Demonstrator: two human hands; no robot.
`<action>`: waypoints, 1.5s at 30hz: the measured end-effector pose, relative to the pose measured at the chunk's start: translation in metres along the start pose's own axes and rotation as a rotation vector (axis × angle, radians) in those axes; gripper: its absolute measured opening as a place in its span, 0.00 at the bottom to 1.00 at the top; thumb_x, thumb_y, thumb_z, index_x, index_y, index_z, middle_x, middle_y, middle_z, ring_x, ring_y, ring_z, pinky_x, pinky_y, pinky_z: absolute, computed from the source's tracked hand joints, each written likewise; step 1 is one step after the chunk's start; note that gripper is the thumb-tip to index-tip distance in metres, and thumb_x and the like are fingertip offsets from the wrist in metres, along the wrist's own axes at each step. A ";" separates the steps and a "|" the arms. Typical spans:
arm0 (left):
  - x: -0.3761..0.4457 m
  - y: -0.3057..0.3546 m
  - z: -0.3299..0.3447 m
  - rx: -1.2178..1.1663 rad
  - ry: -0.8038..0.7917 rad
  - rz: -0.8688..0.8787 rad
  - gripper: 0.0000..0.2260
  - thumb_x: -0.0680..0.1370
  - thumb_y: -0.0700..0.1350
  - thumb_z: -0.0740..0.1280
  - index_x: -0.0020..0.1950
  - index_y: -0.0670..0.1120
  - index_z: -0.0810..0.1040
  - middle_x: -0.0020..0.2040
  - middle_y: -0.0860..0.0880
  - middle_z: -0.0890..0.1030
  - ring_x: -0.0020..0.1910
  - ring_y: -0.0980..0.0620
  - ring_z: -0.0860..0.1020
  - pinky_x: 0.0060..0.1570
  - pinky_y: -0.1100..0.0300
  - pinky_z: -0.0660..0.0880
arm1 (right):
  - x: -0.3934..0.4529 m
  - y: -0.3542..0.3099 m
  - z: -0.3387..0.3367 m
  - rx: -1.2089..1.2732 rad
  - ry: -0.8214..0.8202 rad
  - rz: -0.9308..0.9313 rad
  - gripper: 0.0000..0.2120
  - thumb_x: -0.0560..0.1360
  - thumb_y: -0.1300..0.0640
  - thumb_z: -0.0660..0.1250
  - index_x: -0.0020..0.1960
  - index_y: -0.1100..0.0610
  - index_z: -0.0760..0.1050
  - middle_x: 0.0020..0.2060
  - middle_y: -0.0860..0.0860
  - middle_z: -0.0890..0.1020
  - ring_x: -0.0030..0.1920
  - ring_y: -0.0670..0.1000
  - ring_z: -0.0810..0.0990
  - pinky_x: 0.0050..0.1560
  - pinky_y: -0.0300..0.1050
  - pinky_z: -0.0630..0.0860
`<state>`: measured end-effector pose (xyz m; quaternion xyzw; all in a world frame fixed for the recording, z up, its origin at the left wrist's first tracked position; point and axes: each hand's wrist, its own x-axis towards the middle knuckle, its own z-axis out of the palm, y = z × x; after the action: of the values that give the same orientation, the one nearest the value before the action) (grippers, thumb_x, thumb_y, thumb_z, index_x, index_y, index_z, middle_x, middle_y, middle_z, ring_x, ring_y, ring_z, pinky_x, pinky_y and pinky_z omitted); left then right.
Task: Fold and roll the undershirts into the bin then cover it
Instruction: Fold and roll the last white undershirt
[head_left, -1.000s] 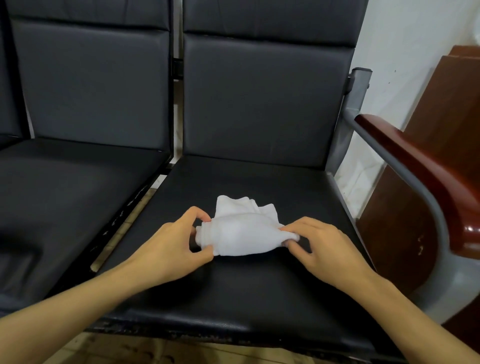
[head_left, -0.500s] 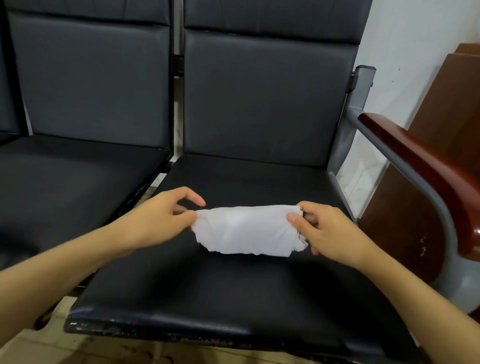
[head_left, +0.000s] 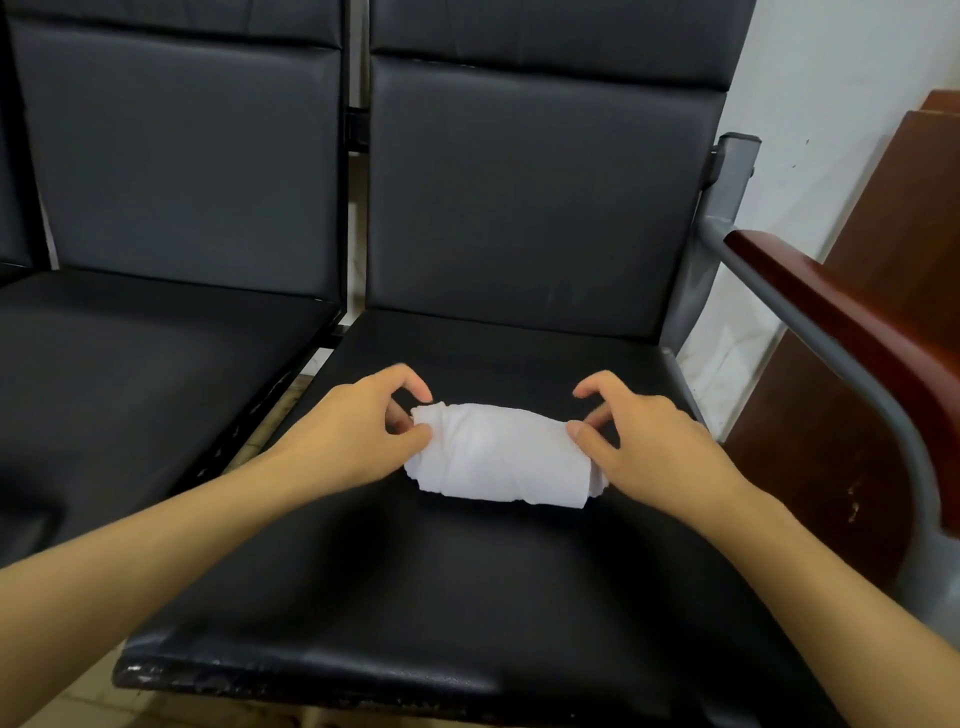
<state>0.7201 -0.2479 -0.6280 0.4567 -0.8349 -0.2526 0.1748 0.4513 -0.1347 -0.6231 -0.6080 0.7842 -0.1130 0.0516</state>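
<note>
Black vinyl seat (head_left: 467, 597) of a row chair, white wall and a wooden armrest (head_left: 852, 322) off to the right; that is my whole work surface from here. On the seat lies the white undershirt (head_left: 498, 454), now a compact roll with its long axis running left to right. A second ago it was only partly wound, with a loose flap fanned out behind it; half a second ago it was a flatter band pulled between the hands. That flap is gone, so I judge the rolling step as good as done. Left hand (head_left: 358, 431) pinches the roll's left end, thumb and fingers curled onto the cloth. Right hand (head_left: 654, 441) pinches the right end, its thumb on the fabric (index finger lifted and hooked above, touching nothing I can see). No bin and no cover in my view, so the roll has yet to go anywhere. Next, I reckon: keep both ends pinched so it does not spring loose, then carry it to the bin.
</note>
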 end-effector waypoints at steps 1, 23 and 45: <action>-0.003 0.000 0.000 0.004 0.031 0.026 0.11 0.78 0.51 0.72 0.56 0.60 0.73 0.42 0.56 0.83 0.32 0.63 0.78 0.36 0.62 0.76 | -0.005 -0.003 -0.003 -0.015 0.044 -0.020 0.19 0.81 0.40 0.64 0.69 0.41 0.63 0.58 0.40 0.81 0.48 0.43 0.80 0.47 0.42 0.80; -0.007 -0.027 -0.027 -0.065 -0.096 0.054 0.06 0.81 0.52 0.69 0.48 0.52 0.77 0.40 0.60 0.83 0.29 0.55 0.81 0.37 0.55 0.78 | -0.007 0.016 -0.002 0.036 -0.147 -0.074 0.05 0.83 0.42 0.61 0.50 0.40 0.68 0.40 0.43 0.81 0.37 0.46 0.80 0.43 0.48 0.82; -0.017 -0.035 -0.010 -0.265 -0.128 0.071 0.06 0.80 0.50 0.72 0.49 0.50 0.79 0.45 0.55 0.86 0.33 0.50 0.84 0.46 0.43 0.83 | -0.014 -0.049 -0.003 -0.121 -0.289 -0.206 0.34 0.70 0.22 0.61 0.71 0.35 0.66 0.63 0.34 0.77 0.61 0.45 0.78 0.60 0.51 0.77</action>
<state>0.7580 -0.2515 -0.6408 0.3827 -0.8194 -0.3828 0.1885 0.5003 -0.1321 -0.6090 -0.6970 0.7075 0.0184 0.1154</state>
